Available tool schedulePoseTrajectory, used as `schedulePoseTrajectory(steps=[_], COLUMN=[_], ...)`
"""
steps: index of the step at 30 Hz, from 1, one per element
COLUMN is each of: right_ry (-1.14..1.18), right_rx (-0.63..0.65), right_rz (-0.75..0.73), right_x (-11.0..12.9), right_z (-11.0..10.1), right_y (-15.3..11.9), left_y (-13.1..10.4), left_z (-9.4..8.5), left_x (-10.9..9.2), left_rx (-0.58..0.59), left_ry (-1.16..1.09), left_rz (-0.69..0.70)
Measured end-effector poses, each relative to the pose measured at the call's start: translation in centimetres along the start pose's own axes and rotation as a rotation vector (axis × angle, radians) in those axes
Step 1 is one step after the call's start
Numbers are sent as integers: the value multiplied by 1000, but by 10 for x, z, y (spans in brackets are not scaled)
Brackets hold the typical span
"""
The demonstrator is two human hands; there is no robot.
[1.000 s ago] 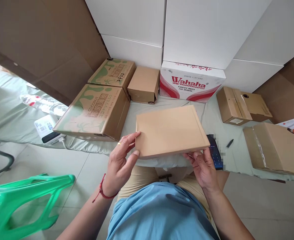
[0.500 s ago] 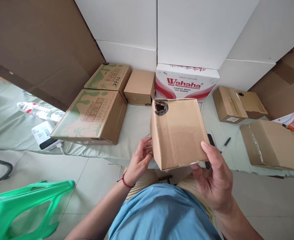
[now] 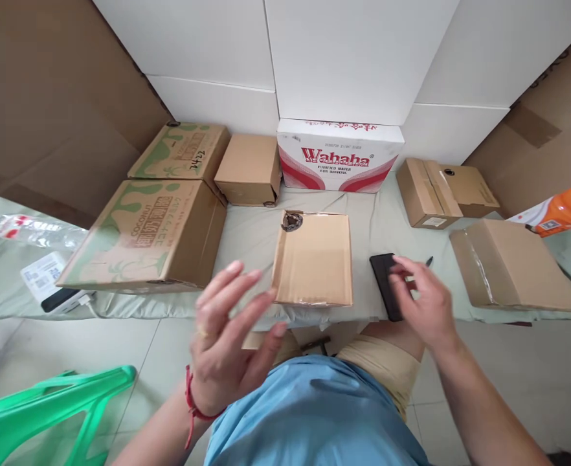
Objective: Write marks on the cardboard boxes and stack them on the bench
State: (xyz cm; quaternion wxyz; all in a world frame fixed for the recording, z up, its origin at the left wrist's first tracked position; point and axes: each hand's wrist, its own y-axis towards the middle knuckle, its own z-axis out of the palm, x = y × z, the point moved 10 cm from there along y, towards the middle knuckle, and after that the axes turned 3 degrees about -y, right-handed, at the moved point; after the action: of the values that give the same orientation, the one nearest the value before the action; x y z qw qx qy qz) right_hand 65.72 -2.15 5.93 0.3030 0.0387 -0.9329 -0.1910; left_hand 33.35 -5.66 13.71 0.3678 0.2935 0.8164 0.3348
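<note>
A small plain cardboard box (image 3: 313, 262) lies flat on the cloth-covered table in front of me, a ragged dark hole in its far left corner. My left hand (image 3: 224, 340) is raised beside the box's near left corner, empty, its fingers spread. On the right, my right hand (image 3: 424, 294) hovers over the edge of a black phone (image 3: 383, 281), fingers bent and somewhat blurred, with a gap between thumb and forefinger. Behind that hand the tip of a dark pen (image 3: 430, 261) shows; most of it is hidden.
Coconut cartons (image 3: 140, 236) stand at left, with a plain box (image 3: 247, 169) and a Wahaha carton (image 3: 338, 158) along the back. At right are more boxes (image 3: 513, 265) and an orange bottle (image 3: 567, 210). A power bank (image 3: 62, 298) lies left; a green stool (image 3: 52, 414) stands on the floor.
The box went from being held up in my hands to lying on the table. Both hands have let go; the left has lifted away, the right has moved over the phone.
</note>
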Motion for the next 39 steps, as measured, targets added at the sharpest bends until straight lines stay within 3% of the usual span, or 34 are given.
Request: schedulePoseTrajectory(steps=[2,4,6,8,11,14,18,24,29,34,36,39], right_ry=[-361,-656,-839,-938,-1004,-1012,-1026,-1002,-978,-898,-884,-697], right_rx=[52,275,515,691,818,868,862,892,922,905,826,422], right_rz=[86,176,165,91,-30,-96,-55,26,-35,-43,-14,125], right_x=[-57,-115,-155,-173,-176,-173,-182,-199,-200,-194,-183,-138], right_z=[-10,-3,10,22,33,32,11,-13,0,5,-3,-39], right_y=[18,33,39,39,38,42,45,19,4,15,29,68], left_y=[10,13,13,12,9,6,4,3,3,3,3,3], left_z=[20,40,50,54,57,60,61,60,61,62,62,63], left_x=[-12,-16,-16,-15,-17,-18,-17,-16,-15,-15,-15,-14], left_rx=[159,283,307,264,204,178,156,143,139,139,140,136], left_ry=[-11,-4,34,67,79,90,86,65,64,76,75,62], left_rz=[85,119,126,116,110,100,94,96,86,75,72,67])
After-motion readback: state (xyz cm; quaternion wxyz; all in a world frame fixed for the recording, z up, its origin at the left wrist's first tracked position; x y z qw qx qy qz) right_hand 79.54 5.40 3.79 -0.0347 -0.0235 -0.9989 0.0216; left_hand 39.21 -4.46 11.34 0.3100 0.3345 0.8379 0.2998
